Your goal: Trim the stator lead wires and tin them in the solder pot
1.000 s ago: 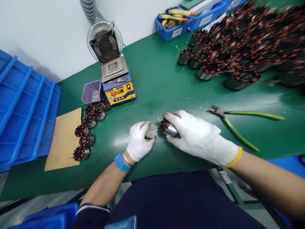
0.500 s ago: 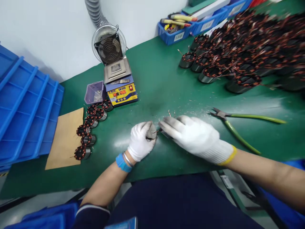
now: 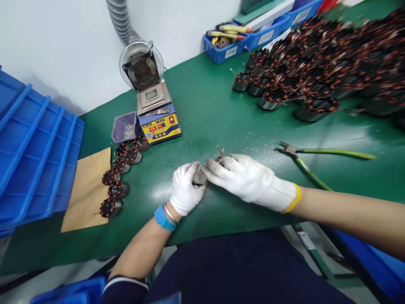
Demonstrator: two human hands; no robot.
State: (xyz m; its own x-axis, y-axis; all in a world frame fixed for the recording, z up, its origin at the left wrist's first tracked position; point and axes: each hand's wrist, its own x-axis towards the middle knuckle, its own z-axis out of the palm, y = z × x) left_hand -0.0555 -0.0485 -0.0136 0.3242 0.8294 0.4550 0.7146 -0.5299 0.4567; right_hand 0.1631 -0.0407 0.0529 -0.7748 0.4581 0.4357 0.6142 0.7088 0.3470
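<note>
My left hand (image 3: 187, 189), in a white glove, is closed around a grey metal ring-shaped part (image 3: 199, 176) above the green table. My right hand (image 3: 240, 175), gloved in white with grey fingertips, touches the right side of that part with its fingers pressed together. What the right fingers pinch, if anything, is hidden. Reddish wire ends (image 3: 219, 154) stick up just behind the right fingers. Cutters with green handles (image 3: 295, 150) lie with open jaws to the right of my right hand.
A yellow and blue solder pot (image 3: 161, 128) stands behind my hands, beside a purple tray (image 3: 124, 128). Several wound cores (image 3: 117, 190) line the brown cardboard (image 3: 84, 194) at left. Many more cores (image 3: 316, 107) fill the back right. Blue bins (image 3: 218, 54) sit behind.
My right hand has moved left, against the part in my left hand. The reddish wires behind the right fingers show more now. The whole view has shifted slightly.
</note>
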